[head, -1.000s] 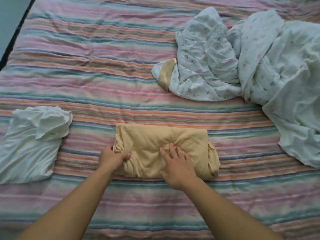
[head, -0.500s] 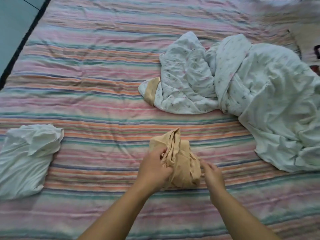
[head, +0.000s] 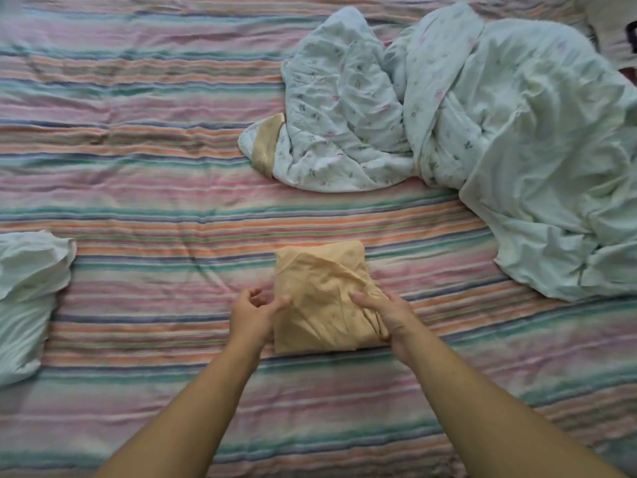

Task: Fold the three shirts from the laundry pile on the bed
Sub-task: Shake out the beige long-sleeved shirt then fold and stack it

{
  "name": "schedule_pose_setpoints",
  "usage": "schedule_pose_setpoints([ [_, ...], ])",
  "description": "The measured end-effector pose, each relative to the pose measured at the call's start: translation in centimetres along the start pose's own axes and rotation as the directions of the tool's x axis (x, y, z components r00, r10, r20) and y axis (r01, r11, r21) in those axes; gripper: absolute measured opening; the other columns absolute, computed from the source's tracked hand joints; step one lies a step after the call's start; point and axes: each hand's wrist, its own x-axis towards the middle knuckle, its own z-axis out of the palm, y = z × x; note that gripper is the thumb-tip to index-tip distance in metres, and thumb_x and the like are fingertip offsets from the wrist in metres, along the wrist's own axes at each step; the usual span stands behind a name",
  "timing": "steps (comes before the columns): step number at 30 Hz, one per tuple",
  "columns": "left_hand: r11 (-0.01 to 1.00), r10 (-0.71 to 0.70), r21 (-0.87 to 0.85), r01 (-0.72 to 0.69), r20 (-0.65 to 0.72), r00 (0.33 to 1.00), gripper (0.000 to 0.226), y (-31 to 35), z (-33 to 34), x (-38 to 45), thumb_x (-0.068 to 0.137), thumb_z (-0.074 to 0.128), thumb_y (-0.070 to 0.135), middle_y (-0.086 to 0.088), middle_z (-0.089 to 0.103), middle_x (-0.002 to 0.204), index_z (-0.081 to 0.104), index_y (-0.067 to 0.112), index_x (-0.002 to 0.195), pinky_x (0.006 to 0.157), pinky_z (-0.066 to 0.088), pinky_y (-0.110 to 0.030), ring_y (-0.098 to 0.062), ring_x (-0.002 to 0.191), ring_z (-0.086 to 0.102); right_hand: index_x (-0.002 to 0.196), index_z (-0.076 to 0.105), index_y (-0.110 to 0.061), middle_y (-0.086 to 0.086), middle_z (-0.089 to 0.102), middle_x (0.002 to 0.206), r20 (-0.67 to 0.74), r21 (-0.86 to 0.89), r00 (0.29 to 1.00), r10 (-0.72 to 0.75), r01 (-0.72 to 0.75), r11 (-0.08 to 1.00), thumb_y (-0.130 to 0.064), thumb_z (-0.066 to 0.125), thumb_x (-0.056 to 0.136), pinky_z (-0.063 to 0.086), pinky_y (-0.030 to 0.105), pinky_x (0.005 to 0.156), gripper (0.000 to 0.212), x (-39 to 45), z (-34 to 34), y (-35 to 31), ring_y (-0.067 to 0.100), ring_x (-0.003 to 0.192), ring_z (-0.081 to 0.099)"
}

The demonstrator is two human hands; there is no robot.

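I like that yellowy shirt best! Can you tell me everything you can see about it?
The tan shirt is a soft, pale peach-yellow cloth, folded into a small, roughly square bundle with creases across its top. It lies flat on the striped bedspread, in front of the person. The left hand touches its left edge with loosely curled fingers, and the right hand grips its lower right side. No collar or sleeves show.

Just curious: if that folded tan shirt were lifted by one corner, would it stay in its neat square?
Probably not. The tan shirt looks soft and creased, so its layers would likely sag open. It seems light, dimpling under the right hand. It lies flat on the striped bedspread, so it won't roll.
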Motion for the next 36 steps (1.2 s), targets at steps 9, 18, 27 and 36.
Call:
schedule_pose_setpoints([
  [9, 0.959, -0.168, -0.191, 0.21, 0.215, 0.962, 0.023, 0.6, 1.0, 0.4, 0.079, 0.069, 0.002, -0.009, 0.073, 0.084, 0.069, 0.002, 0.102, 0.064, 0.056, -0.03, -0.022, 0.073, 0.069, 0.115, 0.068, 0.0, 0.018, 0.074, 0.109, -0.01, -0.036, 1.0, 0.016, -0.016, 0.999, -0.001, 0.078, 0.079, 0.06, 0.04, 0.08, 0.037, -0.3, 2.2, -1.6, 0.031, 0.096, 0.071],
  [18, 0.824, -0.022, -0.562, 0.07, 0.092, 0.996, 0.035, 2.1, -11.1, -1.9, 0.08, 0.062, -0.012, -0.016, 0.072, 0.104, 0.063, 0.005, 0.111, 0.08, 0.056, -0.037, -0.03, 0.092, 0.068, 0.105, 0.069, -0.007, 0.01, 0.077, 0.085, 0.176, -0.264, 0.979, -0.105, 0.15, 0.953, 0.007, 0.073, 0.079, 0.058, 0.033, 0.059, 0.029, -4.3, 14.2, -7.2, 0.022, 0.068, 0.073],
  [27, 0.632, 0.05, -0.741, -0.226, -0.252, 0.966, 0.04, 0.5, -28.8, -3.4, 0.082, 0.063, -0.011, -0.013, 0.072, 0.105, 0.06, 0.011, 0.115, 0.066, 0.059, -0.026, -0.021, 0.087, 0.071, 0.111, 0.069, -0.027, -0.011, 0.071, 0.086, 0.522, -0.495, 0.83, -0.196, 0.481, 0.723, -0.002, 0.077, 0.08, 0.052, 0.012, 0.06, 0.04, -11.1, 35.7, -8.8, 0.004, 0.077, 0.068],
  [36, 0.488, -0.066, -0.82, -0.298, -0.375, 0.925, 0.035, -0.5, -37.9, -1.3, 0.082, 0.067, -0.003, -0.01, 0.072, 0.108, 0.064, 0.02, 0.108, 0.091, 0.052, -0.055, -0.033, 0.102, 0.067, 0.103, 0.07, -0.013, 0.002, 0.066, 0.085, 0.626, -0.47, 0.706, -0.331, 0.68, 0.563, 0.0, 0.073, 0.082, 0.052, 0.032, 0.078, 0.025, -13.4, 50.3, -7.6, 0.015, 0.079, 0.06],
])
